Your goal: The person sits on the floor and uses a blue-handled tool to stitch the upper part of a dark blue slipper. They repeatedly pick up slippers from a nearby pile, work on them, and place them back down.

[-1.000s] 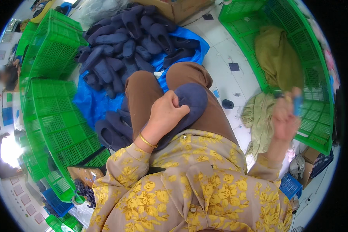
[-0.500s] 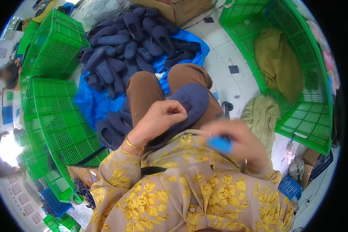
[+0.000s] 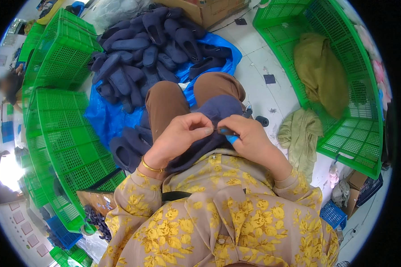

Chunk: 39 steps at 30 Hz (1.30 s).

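A dark blue slipper (image 3: pixel 218 105) lies across my lap, its lower part covered by my hands and partly lost among other dark cloth. Over it my left hand (image 3: pixel 178 133) is closed, thumb and forefinger pinched together. Something thin shows at these fingertips, too small to make out as thread or needle. My right hand (image 3: pixel 251 137) has its fingertips close beside the left ones. Its fingers are curled round a small blue-and-dark tool (image 3: pixel 231 138), mostly hidden in the grip. More dark blue slippers (image 3: pixel 125 153) rest against my left thigh.
A heap of dark blue slippers (image 3: pixel 149 55) lies on a blue plastic sheet (image 3: pixel 103 111) beyond my knees. Green crates (image 3: pixel 71 147) stand on the left. Another green crate (image 3: pixel 356 138) with olive cloth (image 3: pixel 321 73) is at right, a cardboard box (image 3: pixel 216 13) at the back. A person (image 3: pixel 12 86) is far left.
My right hand has come from the right, where it was blurred, in to the left hand's fingertips over the slipper. The left hand stays pinched, with little movement.
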### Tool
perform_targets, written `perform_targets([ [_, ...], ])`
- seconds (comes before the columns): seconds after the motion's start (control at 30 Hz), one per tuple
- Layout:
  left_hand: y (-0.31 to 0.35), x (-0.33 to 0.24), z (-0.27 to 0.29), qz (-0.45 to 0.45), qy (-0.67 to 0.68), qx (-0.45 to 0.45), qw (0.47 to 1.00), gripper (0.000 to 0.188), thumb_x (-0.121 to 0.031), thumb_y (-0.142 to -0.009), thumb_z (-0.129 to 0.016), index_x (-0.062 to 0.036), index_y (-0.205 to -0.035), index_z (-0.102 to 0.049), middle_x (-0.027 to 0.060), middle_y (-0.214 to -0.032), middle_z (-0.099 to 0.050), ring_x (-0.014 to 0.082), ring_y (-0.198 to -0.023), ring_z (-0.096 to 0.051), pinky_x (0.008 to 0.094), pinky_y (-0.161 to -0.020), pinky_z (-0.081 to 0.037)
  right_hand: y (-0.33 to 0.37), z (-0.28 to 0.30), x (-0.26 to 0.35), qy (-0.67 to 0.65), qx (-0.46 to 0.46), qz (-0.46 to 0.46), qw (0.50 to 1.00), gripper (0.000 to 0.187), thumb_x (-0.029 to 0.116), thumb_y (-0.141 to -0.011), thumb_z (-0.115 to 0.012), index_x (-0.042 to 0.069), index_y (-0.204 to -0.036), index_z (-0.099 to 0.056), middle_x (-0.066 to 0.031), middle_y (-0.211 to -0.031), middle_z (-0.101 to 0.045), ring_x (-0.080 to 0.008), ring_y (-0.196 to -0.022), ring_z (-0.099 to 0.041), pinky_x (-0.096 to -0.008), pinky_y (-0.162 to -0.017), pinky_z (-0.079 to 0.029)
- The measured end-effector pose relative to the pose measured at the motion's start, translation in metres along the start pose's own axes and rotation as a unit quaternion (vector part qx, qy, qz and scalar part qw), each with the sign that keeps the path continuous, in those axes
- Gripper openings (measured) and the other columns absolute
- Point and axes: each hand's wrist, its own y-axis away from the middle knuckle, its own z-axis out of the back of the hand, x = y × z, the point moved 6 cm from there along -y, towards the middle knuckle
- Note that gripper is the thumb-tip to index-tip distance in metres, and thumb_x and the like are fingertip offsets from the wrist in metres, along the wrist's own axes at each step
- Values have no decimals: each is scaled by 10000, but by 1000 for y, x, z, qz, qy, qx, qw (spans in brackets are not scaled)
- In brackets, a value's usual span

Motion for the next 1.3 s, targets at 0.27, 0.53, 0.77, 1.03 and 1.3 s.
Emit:
perform_targets([
  [0.27, -3, 2, -3, -13, -35, -44, 998, 82, -88, -920, -639, -19, -959, -658, -23, -895, -624, 50, -838, -544, 216, -777, -458, -4, -1, -3, -150, 24, -50, 987, 166, 55, -834, -648, 68, -994, -604, -103, -834, -574, -251, -717, -563, -321, -640, -443],
  [0.53, 0, 6, -5, -15, -22, -79, 997, 86, -103, -932, -627, -25, -967, -634, -18, -873, -613, 65, -818, -540, 221, -766, -450, 6, 8, -27, -420, -165, -124, 884, 152, 107, -977, -565, 43, -1065, -672, -30, -879, -674, -52, -599, -500, -209, -539, -402],
  [0.77, 3, -1, -6, -31, 0, -80, 996, 96, -140, -978, -591, -45, -992, -582, -67, -866, -555, 14, -802, -477, 182, -744, -405, 33, 28, -74, -660, -228, -142, 702, 175, 153, -1013, -513, 49, -1137, -580, 21, -710, -439, -64, -575, -379, -260, -585, -359],
  [1.03, 2, -6, -8, -51, -112, -105, 987, 76, -102, -928, -656, -32, -929, -628, -86, -790, -528, 7, -725, -441, 177, -649, -380, 53, 41, -113, -700, -293, -139, 637, 129, 94, -989, -506, 79, -1101, -568, -1, -731, -455, -97, -592, -408, -307, -671, -380],
  [1.3, 5, -28, -16, -289, -344, -184, 874, 107, -78, -828, -724, -76, -931, -697, -1, -657, -611, 120, -581, -478, 283, -641, -390, 53, 46, -102, -684, -258, -112, 673, 111, 131, -1009, -500, 81, -1081, -569, 13, -696, -436, -68, -547, -346, -245, -544, -318],
])
